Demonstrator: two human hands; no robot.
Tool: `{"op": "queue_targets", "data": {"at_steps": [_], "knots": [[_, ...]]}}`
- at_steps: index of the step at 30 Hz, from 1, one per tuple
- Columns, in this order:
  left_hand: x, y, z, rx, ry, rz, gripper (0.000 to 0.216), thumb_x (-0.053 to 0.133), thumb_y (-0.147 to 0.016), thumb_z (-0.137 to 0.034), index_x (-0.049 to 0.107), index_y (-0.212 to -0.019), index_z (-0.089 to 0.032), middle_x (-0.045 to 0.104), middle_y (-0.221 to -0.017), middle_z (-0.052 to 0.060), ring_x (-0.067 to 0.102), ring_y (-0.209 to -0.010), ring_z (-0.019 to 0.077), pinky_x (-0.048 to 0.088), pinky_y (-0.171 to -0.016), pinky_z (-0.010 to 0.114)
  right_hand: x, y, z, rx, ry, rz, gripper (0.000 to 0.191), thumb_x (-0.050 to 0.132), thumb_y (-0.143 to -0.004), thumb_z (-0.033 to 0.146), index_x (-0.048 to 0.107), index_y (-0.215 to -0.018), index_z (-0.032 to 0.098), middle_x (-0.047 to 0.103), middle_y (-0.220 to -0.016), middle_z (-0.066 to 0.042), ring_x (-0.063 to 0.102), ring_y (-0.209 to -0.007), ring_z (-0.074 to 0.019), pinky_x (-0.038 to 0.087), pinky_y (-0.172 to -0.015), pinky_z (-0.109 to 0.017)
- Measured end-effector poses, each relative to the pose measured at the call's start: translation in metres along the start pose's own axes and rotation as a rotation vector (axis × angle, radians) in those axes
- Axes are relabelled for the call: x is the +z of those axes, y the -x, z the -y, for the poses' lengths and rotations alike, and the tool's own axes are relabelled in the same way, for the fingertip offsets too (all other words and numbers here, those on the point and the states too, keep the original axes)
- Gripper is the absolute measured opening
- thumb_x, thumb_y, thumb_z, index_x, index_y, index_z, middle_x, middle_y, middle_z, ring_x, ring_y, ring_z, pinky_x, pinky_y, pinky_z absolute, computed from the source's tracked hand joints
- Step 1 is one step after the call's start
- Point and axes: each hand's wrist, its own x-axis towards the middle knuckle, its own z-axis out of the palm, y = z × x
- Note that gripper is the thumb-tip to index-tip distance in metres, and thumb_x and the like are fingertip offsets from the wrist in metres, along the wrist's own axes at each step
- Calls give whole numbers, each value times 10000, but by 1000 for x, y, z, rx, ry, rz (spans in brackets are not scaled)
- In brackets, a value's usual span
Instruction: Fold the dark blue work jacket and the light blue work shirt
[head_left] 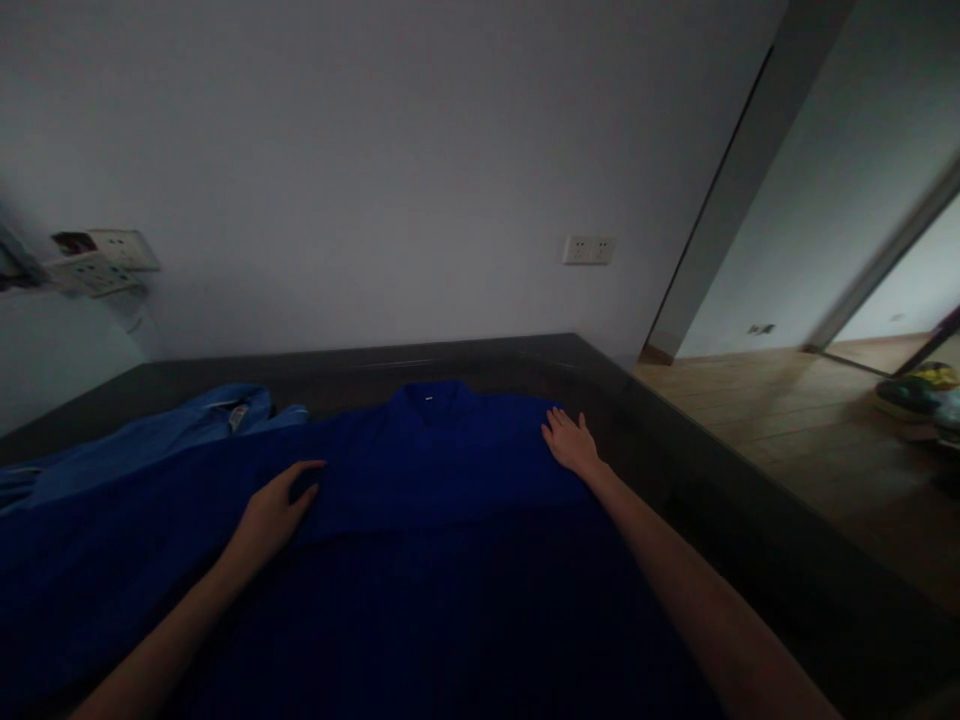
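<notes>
A dark blue shirt (450,520) lies spread flat across the dark bench (675,420), its collar (431,395) toward the far edge by the wall and its body running back to the near edge, where it fills most of the view. The left hand (274,510) rests on the cloth left of the middle, palm down, the fingers loosely curved and the thumb pointing toward the collar; it grips nothing that I can make out, though the light is dim and the fingertips sink a little into the fabric. The right hand (570,440) lies open and flat, fingers spread, on the shirt's far right shoulder, close to the bench's far right corner. Both bare forearms reach in from the near edge, one on each side of the shirt's middle. Beside the shirt, toward the far left corner of the bench, a lighter blue garment (165,430) lies bunched up, its edge touching or overlapping the dark shirt; I cannot tell which lies on top. On the pale wall behind the bench sits a white socket (589,249), and at the left edge more sockets (105,262) show, blurred. To the right of the bench a wooden floor (772,420) runs toward an open doorway.
</notes>
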Motion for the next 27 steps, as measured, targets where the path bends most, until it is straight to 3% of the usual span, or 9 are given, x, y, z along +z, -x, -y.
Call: {"op": "queue_targets", "data": {"at_steps": [3,8,10,15,17,19,22,27], "knots": [[9,2,2,64,-118,-1,451,406,-833,-376,581,-1208,-196,603,-1161,111,589,-1060,299,458,-936,420,2,-3,-7,10,-20,67,586,211,-966,410,300,-1435,72,269,-1511,-157,198,-1409,-251,82,-1109,-587],[12,7,-4,17,-291,43,507,304,-888,-405,527,-1301,-214,539,-1192,134,631,-918,294,507,-814,422,4,-5,-10,21,-129,80,586,231,-958,441,297,-1443,119,249,-1523,-128,166,-1418,-247,82,-1100,-612],[12,9,-5,12,-324,46,515,287,-897,-407,504,-1327,-226,525,-1211,137,637,-904,293,514,-789,417,-1,-7,-17,54,-238,-12,555,230,-960,398,344,-1421,111,321,-1494,-140,246,-1396,-241,147,-1109,-572],[14,8,-4,60,-294,23,506,284,-905,-371,479,-1349,-225,546,-1188,117,614,-1002,280,503,-853,404,-29,-20,-45,190,-478,-434,488,275,-921,290,524,-1278,70,565,-1295,-168,514,-1215,-228,362,-1052,-414],[15,7,-3,96,-249,9,501,294,-904,-356,481,-1347,-213,549,-1204,109,599,-1043,272,493,-886,400,-34,-24,-45,159,-499,-496,464,332,-883,264,553,-1252,89,601,-1249,-151,552,-1165,-235,395,-1026,-413],[15,7,-3,113,-212,5,500,310,-900,-358,484,-1345,-210,546,-1232,102,589,-1069,272,490,-901,402,-29,-24,-32,92,-493,-462,468,367,-859,254,548,-1270,119,604,-1251,-130,553,-1162,-239,395,-1028,-423],[15,6,-3,102,-200,5,505,332,-893,-363,473,-1355,-216,550,-1264,93,551,-1143,287,470,-936,424,-8,-15,-3,-10,-440,-289,500,361,-880,296,497,-1330,125,562,-1311,-134,508,-1224,-243,354,-1064,-428],[18,5,0,37,-253,-5,512,370,-887,-368,468,-1365,-213,543,-1306,107,497,-1223,312,441,-973,453,16,1,8,-84,-213,-25,639,288,-931,443,365,-1402,19,333,-1474,-193,287,-1379,-259,210,-1131,-440]]}}
